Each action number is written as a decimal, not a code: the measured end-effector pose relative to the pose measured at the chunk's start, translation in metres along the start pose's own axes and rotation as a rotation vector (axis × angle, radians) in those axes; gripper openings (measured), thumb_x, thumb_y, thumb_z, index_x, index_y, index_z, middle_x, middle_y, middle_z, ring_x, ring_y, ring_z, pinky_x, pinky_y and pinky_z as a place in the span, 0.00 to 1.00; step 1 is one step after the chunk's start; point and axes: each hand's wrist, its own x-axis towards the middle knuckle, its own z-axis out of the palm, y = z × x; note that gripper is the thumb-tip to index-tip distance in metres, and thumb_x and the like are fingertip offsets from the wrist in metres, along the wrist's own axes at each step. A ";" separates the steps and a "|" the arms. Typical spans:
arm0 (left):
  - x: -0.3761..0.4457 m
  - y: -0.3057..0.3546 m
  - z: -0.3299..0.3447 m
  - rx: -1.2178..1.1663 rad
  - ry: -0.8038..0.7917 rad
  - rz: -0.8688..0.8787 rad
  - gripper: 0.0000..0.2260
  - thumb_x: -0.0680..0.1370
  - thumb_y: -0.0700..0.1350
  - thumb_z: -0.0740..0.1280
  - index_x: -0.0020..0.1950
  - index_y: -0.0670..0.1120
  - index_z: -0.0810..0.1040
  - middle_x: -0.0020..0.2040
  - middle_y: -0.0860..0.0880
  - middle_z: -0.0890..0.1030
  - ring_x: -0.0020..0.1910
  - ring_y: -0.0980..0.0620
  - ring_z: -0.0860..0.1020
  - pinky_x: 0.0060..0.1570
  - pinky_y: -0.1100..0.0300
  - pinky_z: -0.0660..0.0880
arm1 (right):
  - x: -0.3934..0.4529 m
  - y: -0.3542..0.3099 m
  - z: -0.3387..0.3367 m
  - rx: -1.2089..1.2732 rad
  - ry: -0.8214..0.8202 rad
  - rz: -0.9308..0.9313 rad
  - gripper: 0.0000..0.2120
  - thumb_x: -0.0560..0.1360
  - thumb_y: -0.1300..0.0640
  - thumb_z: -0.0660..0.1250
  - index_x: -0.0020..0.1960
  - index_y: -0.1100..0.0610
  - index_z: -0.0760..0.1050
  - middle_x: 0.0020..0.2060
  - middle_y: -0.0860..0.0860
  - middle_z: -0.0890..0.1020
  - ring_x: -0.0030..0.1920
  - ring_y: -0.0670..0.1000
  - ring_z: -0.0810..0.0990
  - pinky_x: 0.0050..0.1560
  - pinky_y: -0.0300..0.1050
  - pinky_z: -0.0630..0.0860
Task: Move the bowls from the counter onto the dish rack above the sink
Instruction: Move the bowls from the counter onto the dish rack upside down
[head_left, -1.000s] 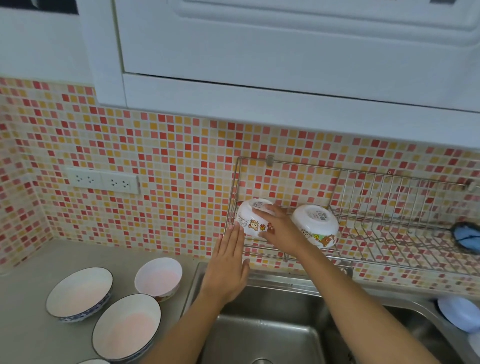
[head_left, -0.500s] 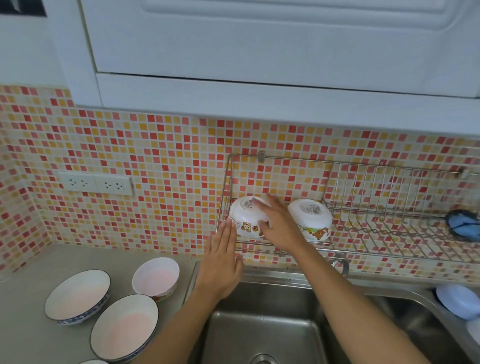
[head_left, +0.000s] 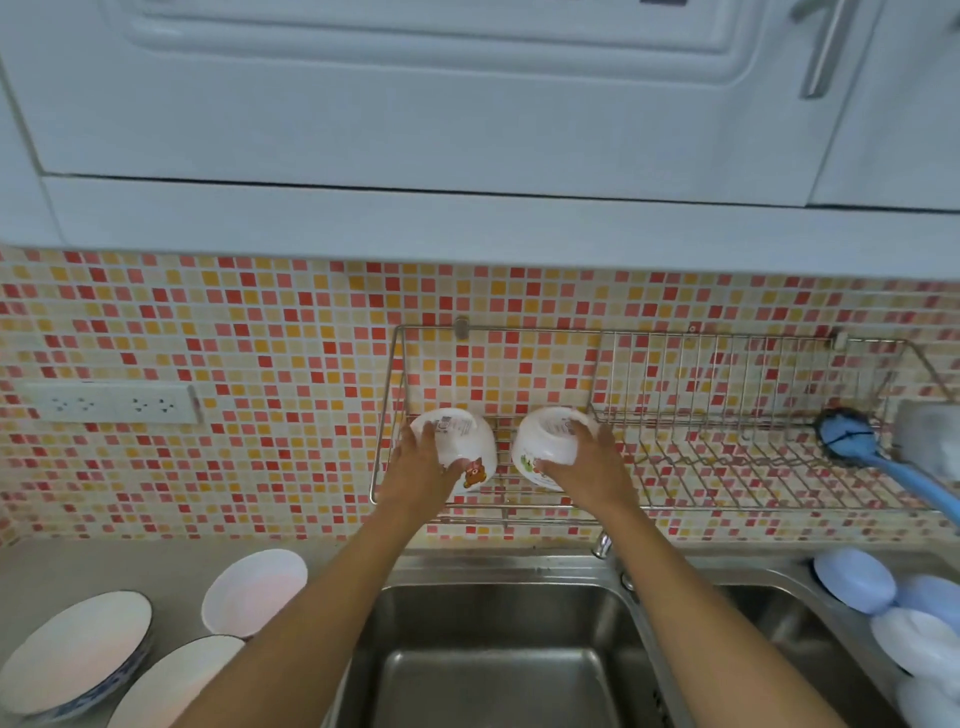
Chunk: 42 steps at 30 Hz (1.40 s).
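Note:
Two small white bowls with cartoon bear prints sit upside down on the left end of the wire dish rack (head_left: 727, 467) on the tiled wall. My left hand (head_left: 423, 470) grips the left bowl (head_left: 460, 441), fingers over its base and thumb on its side. The right bowl (head_left: 545, 439) is gripped the same way by my right hand (head_left: 587, 470). Three more bowls stand upright on the counter at lower left: a small white one (head_left: 254, 590), a blue-patterned one (head_left: 72, 654) and a dark-rimmed one (head_left: 171, 686).
A steel sink (head_left: 493, 654) lies under the rack, with a tap (head_left: 602, 545) behind it. A blue dish brush (head_left: 883, 465) lies on the rack's right end. Blue and white lids or plates (head_left: 883, 597) are stacked at the right. A wall socket (head_left: 111, 402) is at the left; cupboards overhang.
My left hand rose from in front of the rack onto the left bowl. My right hand shifted from the left bowl to the right one. The camera moved closer.

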 end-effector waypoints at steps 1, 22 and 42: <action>0.003 -0.001 0.000 -0.028 -0.012 -0.021 0.34 0.75 0.59 0.63 0.75 0.49 0.52 0.77 0.43 0.52 0.71 0.38 0.65 0.66 0.44 0.68 | -0.001 0.000 0.000 0.006 0.007 -0.009 0.38 0.71 0.42 0.71 0.75 0.49 0.59 0.74 0.54 0.60 0.70 0.59 0.67 0.69 0.54 0.69; -0.040 -0.003 -0.023 -0.140 0.140 0.245 0.31 0.78 0.62 0.56 0.76 0.59 0.45 0.78 0.54 0.44 0.77 0.52 0.49 0.69 0.50 0.59 | -0.012 -0.005 -0.002 0.058 0.137 -0.112 0.35 0.70 0.43 0.73 0.72 0.48 0.62 0.74 0.52 0.65 0.70 0.58 0.69 0.64 0.61 0.73; -0.136 -0.225 -0.076 -0.177 0.238 -0.268 0.23 0.80 0.52 0.60 0.73 0.49 0.62 0.76 0.48 0.59 0.75 0.49 0.57 0.71 0.51 0.58 | -0.169 -0.185 0.165 0.308 -0.260 -0.576 0.27 0.74 0.44 0.69 0.70 0.46 0.68 0.72 0.45 0.66 0.71 0.47 0.64 0.68 0.47 0.68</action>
